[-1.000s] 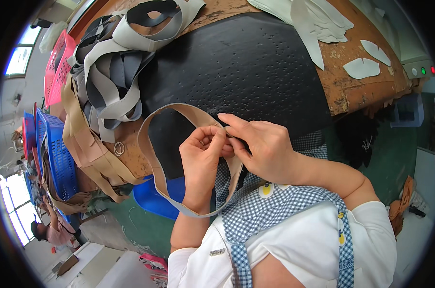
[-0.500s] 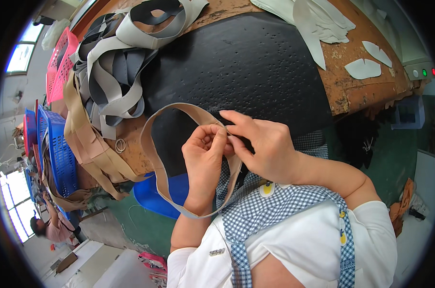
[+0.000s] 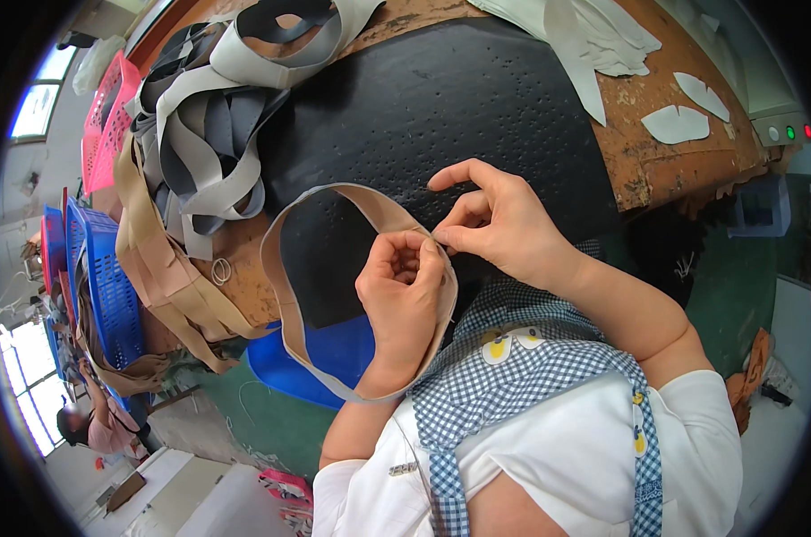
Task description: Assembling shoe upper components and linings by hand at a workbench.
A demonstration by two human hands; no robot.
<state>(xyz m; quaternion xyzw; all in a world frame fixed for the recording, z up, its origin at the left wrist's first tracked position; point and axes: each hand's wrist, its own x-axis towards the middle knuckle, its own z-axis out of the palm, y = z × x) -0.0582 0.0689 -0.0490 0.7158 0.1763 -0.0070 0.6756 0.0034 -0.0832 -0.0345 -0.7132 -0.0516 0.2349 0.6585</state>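
Observation:
A loop of tan and grey fabric band [image 3: 370, 201] hangs around my left wrist and stands up above the table's near edge. My left hand [image 3: 401, 291] is closed, its thumb and forefinger pinching the band's upper right part. Close beside those fingertips, my right hand [image 3: 508, 228] has its thumb and a finger pressed together at the band's edge, one finger stretched out above. What lies between the right fingertips is too small to make out. Beneath the loop is a black mat [image 3: 441, 107] pitted with small holes.
Grey and dark strips [image 3: 231, 67] are heaped at the left, with tan strips [image 3: 159, 264] draping over the wooden table [image 3: 638, 166]. White cut pieces [image 3: 676, 124] lie at the right. Pink [image 3: 101, 143] and blue baskets [image 3: 110, 268] stand left; a person [image 3: 106, 421] is beyond.
My right hand has shifted up and slightly right, its fingers bending more, while staying at the band's edge. My left hand has moved a little right with the band.

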